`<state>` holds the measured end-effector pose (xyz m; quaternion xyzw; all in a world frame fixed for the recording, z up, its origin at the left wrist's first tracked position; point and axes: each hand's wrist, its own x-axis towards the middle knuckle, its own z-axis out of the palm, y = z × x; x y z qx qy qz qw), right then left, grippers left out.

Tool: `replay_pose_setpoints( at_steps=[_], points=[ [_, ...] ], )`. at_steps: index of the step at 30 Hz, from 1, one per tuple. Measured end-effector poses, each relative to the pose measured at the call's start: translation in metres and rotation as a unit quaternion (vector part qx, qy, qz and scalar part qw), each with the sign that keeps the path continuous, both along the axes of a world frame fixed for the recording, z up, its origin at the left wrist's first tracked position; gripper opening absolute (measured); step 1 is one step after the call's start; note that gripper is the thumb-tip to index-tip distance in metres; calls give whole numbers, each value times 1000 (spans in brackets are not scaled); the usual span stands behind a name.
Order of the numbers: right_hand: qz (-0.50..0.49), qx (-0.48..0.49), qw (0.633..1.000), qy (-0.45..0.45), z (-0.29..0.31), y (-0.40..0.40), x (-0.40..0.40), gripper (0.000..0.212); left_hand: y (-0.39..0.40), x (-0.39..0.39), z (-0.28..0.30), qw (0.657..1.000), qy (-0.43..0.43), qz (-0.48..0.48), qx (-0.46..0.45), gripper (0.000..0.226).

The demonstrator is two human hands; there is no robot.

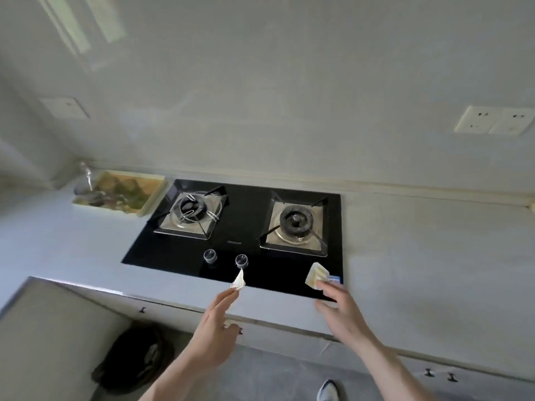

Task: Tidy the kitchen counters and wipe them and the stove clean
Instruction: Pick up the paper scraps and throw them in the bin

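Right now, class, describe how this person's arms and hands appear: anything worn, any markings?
Both forearms are bare, with no sleeves in view. The left hand and right hand wear no gloves, and no rings, watch or markings show on them.

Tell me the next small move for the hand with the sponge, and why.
Probably press the sponge, held in the right hand, flat onto the stove glass and sweep left. It sits at the front right corner, near the knobs, with the black glass stretching away to its left.

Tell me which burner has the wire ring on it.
The left burner: a thin wire ring sits over its grate. The right burner has none.
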<state>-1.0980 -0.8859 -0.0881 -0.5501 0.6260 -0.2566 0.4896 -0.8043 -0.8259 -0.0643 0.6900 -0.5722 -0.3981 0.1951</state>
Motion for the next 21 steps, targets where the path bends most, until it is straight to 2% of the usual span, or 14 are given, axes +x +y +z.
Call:
replay_pose_setpoints(
  at_steps=[9,13,21],
  points=[
    [185,4,982,-37,25,52,209,47,145,173,14,984,0,181,-5,80],
    [254,33,966,-32,18,77,277,46,193,225,2,972,-8,233,33,72],
    [390,55,919,27,-9,73,401,49,238,304,-32,940,2,328,98,72]
  ],
)
